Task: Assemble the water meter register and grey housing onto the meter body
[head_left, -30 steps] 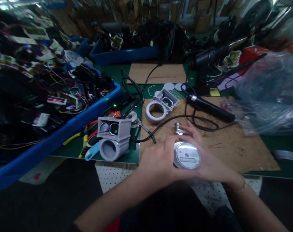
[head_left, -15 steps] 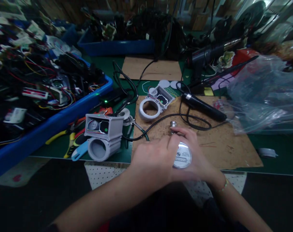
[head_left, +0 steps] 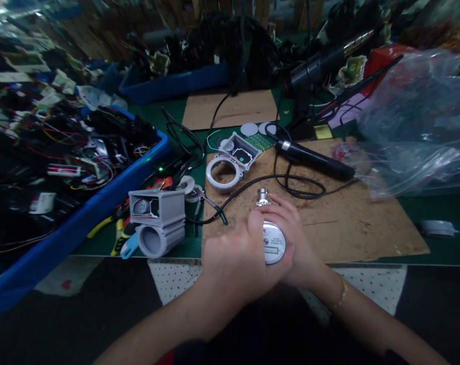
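Observation:
Over the front of the brown board (head_left: 359, 223), both hands grip a small water meter with a round silver face (head_left: 274, 244) and a metal end fitting (head_left: 263, 196) that points away from me. My left hand (head_left: 233, 256) is wrapped round the meter's left side, its thumb by the rim. From the right, my right hand (head_left: 302, 246) closes round it, fingers along the far side near the fitting. The meter's underside is hidden by the hands. Beyond them lies a grey plastic housing with a ring (head_left: 224, 173). Another grey housing (head_left: 157, 213) stands to the left.
A blue bin (head_left: 139, 167) heaped with wired parts fills the left. Pliers (head_left: 118, 238) lie beside it. A black corded cylindrical tool (head_left: 315, 161) rests on the board, its cable looping across. Clear plastic bags (head_left: 416, 132), a heat gun (head_left: 317, 71) and a tape roll (head_left: 438, 228) are at right.
The camera view has shifted, so bench things appear displaced. Both hands still grip the meter, and more of its metal fitting now shows beyond the fingers.

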{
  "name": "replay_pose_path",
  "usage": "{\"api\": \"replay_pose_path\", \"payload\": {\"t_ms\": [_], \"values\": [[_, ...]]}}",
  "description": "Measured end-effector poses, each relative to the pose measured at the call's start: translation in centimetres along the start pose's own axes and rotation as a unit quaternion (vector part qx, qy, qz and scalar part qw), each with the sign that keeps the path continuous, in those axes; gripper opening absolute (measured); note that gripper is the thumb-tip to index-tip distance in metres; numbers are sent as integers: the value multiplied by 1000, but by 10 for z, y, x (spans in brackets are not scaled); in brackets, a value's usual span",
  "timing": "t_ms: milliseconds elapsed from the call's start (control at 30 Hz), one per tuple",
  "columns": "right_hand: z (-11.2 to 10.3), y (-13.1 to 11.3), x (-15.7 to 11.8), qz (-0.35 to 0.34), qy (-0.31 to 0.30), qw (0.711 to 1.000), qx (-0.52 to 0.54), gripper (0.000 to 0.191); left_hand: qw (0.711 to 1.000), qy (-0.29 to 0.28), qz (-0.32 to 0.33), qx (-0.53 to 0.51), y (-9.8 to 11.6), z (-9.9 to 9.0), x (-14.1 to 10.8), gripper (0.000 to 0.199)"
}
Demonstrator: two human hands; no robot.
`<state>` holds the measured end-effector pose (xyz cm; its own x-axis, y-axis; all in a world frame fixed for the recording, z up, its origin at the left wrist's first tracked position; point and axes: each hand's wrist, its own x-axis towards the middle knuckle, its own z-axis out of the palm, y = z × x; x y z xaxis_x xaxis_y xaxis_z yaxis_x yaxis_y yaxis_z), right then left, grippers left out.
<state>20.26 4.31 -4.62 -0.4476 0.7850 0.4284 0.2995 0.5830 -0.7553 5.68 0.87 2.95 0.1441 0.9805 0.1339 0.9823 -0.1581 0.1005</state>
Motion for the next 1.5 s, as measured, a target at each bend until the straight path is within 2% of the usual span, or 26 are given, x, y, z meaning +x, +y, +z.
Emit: {"api": "replay_pose_path", "payload": {"t_ms": [600,900,1267,1433,1500], "values": [[1,1,-1,-12,6,1000,0,51,999,-8,-31,6,4,0,-5,52],[3,0,-1,-6,15,1000,-5,45,999,15,-24,15,3,2,-4,53],[6,3,-2,-12,27,1000,2,44,998,-1,-47,29,9,-1,-5,48],[6,3,-2,-15,23,1000,3,44,999,-7,-34,14,5,0,-5,49],[5,4,-1,-18,16,1000,4,46,1000,-17,-16,-6,0,-1,-4,56]]}}
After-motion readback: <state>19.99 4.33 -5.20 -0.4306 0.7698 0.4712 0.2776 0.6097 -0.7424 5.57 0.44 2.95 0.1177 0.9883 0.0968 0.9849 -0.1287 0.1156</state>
